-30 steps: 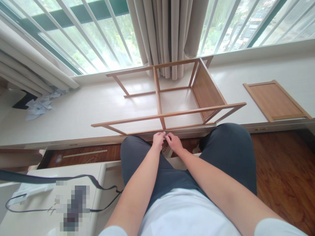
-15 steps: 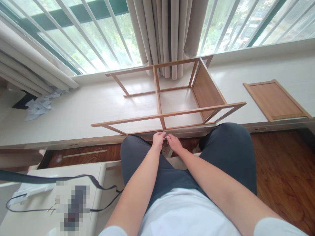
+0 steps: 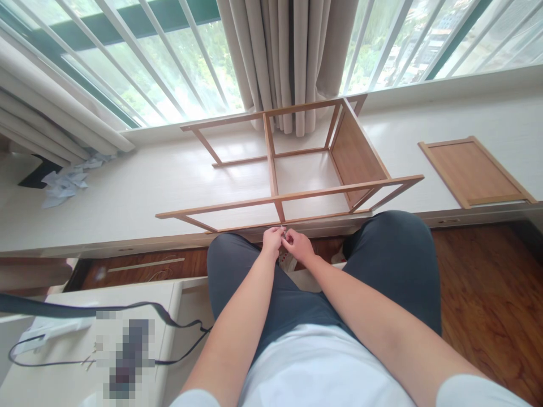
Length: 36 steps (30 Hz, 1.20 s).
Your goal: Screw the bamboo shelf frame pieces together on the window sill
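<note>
My left hand (image 3: pixel 272 239) and my right hand (image 3: pixel 298 245) meet fingertip to fingertip between my knees, pinching a tiny pale part (image 3: pixel 284 230) too small to identify. Which hand carries it I cannot tell. They hover just below the near rail of a light wooden shelf frame (image 3: pixel 275 189) lying on its side on the white window ledge (image 3: pixel 127 192). The frame has one solid side panel (image 3: pixel 355 155) at its right end.
A loose wooden panel (image 3: pixel 474 172) lies on the ledge at right. Crumpled paper (image 3: pixel 68 182) sits at the ledge's left end by the curtains (image 3: pixel 292 62). A white table (image 3: pixel 59 362) with a dark cable (image 3: pixel 169 322) stands lower left. Wood floor (image 3: pixel 487 294) lies at right.
Both hands stay together at the same spot; the fingers shift only slightly. The view has tilted up a little.
</note>
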Motion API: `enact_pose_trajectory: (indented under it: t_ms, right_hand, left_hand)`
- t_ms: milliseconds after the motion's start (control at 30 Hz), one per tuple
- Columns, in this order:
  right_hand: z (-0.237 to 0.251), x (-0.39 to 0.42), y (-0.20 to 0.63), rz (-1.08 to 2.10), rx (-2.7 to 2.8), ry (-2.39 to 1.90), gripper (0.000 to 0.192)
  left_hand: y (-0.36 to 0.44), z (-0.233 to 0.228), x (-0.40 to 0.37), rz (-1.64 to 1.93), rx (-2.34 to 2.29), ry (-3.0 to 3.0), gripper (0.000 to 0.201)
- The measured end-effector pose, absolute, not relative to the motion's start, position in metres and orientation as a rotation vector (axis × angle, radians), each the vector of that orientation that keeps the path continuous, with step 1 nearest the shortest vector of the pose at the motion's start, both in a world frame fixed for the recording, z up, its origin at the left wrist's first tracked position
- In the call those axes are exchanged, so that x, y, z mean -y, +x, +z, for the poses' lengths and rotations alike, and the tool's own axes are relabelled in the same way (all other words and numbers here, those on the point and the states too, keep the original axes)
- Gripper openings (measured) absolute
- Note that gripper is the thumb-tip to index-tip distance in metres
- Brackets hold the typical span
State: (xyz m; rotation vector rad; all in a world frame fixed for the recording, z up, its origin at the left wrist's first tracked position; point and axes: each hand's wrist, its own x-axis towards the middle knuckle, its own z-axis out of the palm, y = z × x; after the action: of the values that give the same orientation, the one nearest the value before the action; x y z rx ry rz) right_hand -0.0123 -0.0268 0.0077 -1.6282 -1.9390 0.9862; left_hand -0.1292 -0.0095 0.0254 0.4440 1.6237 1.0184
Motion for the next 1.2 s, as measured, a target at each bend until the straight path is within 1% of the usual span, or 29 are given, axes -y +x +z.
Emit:
enact_pose_trajectory:
  t_ms: [300,733,867,1000,1200]
  right_hand:
    - [0.006,0.026,-0.014,0.933,1.972,-1.657,0.014]
    - [0.011,0.027,-0.014,0.920,2.008,-1.672,0.021]
    - [0.012,0.026,-0.014,0.920,2.009,-1.670,0.023]
    - [0.013,0.027,-0.014,0.923,2.018,-1.666,0.024]
    - [0.014,0.027,-0.014,0.917,2.028,-1.695,0.023]
  left_hand:
    - [-0.130,0.023,0.010,1.028,-1.598,0.440,0.017]
    - [-0.131,0.021,0.009,1.039,-1.610,0.463,0.019]
    - [-0.132,0.021,0.009,1.023,-1.613,0.459,0.022]
    - [-0.132,0.021,0.009,1.008,-1.617,0.454,0.026]
    - [-0.132,0.021,0.008,0.987,-1.623,0.447,0.027]
